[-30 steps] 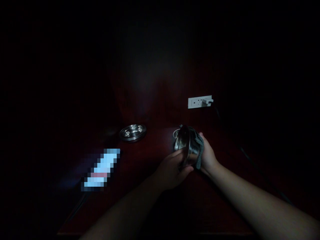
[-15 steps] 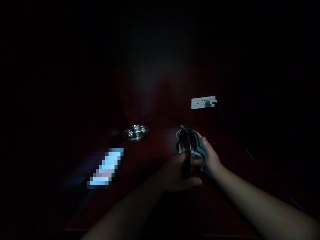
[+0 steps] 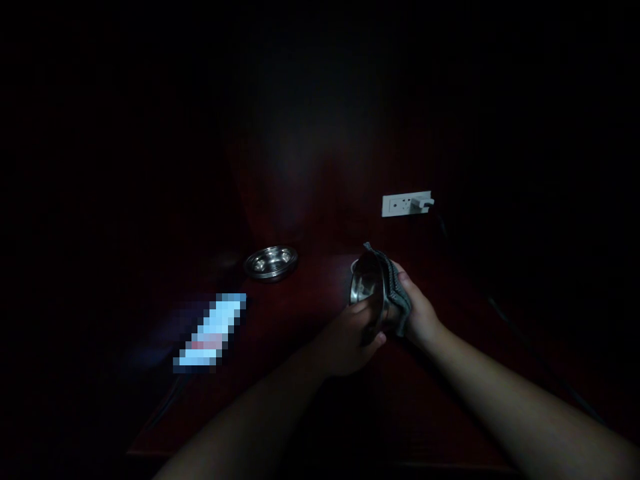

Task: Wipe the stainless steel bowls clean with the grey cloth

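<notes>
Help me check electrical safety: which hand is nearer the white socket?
Right. The right hand is below the white socket in view; the left hand is lower, farther left.

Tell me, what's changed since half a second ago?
On the left hand, the thumb has swung up, in toward the rim of the bowl. The right hand still holds the cloth against the bowl; the dish stayed put.

The bowl (image 3: 367, 279) is glossy metal, the cloth (image 3: 397, 291) matt.
</notes>
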Tool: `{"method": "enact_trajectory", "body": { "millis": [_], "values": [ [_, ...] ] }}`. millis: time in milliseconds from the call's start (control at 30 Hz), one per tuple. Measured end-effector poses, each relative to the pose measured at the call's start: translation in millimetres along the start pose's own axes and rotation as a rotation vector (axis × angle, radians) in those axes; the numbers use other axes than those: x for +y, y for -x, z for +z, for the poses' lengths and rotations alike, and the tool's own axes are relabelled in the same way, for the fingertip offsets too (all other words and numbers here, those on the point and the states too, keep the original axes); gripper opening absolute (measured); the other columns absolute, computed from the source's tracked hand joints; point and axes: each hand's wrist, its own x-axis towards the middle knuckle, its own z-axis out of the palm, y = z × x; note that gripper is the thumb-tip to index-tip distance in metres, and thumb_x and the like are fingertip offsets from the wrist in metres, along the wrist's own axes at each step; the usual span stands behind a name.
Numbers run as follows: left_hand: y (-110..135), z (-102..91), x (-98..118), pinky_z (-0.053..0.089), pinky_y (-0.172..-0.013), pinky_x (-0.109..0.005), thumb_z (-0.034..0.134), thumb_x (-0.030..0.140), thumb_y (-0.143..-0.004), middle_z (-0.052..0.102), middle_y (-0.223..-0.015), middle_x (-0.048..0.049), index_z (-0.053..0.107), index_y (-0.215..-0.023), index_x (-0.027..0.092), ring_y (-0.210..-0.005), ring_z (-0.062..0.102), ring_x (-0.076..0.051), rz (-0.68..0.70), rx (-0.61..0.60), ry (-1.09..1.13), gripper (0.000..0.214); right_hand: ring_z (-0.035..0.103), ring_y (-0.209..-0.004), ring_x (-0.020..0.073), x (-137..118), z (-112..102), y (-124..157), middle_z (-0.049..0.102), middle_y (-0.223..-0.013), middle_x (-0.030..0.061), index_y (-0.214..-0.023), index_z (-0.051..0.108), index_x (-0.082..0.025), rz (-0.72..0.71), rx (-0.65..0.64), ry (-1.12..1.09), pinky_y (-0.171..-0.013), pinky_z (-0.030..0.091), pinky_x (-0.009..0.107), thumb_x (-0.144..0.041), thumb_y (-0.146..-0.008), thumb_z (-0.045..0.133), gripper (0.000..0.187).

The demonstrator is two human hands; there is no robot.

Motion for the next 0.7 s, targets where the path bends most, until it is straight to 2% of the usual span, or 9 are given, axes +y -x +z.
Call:
{"method": "enact_trajectory", "body": {
  "millis": [233, 467, 700],
  "values": [
    [-2, -8.3, 4, 0.040, -0.099, -0.041, 0.060, 0.040, -0.079, 0.055, -0.120, -0.0096, 0.056, -0.114, 0.019, -0.115, 0.050, -0.026, 0.113, -0.034, 0.031, 0.041, 0.051, -0.119, 0.0225, -1, 0, 2, 0.061, -0.122, -0.0014, -0.116, 0.057, -0.031, -0.064, -0.040, 0.028, -0.107, 0.032, 0.037, -0.052, -0.082, 0.053, 0.040],
    [-2, -4.0, 2, 0.035, -0.103, -0.044, 0.057, 0.028, -0.080, 0.053, -0.127, -0.0103, 0.057, -0.108, 0.018, -0.121, 0.045, -0.026, 0.006, 0.043, -0.064, 0.030, 0.045, -0.125, 0.0228, -4, 0, 4, 0.054, -0.130, -0.0003, -0.121, 0.053, -0.031, -0.146, -0.083, 0.172, -0.111, 0.027, 0.039, -0.049, -0.085, 0.050, 0.041],
    [-2, -0.3, 1, 0.042, -0.099, -0.040, 0.048, 0.027, -0.086, 0.057, -0.118, -0.0110, 0.055, -0.103, 0.015, -0.110, 0.053, -0.023, -0.063, 0.053, -0.034, 0.022, 0.040, -0.127, 0.0247, -13, 1, 6, 0.045, -0.136, 0.0052, -0.133, 0.040, -0.027, -0.297, -0.187, 0.418, -0.111, 0.025, 0.044, -0.047, -0.089, 0.045, 0.049]
  ]
}}
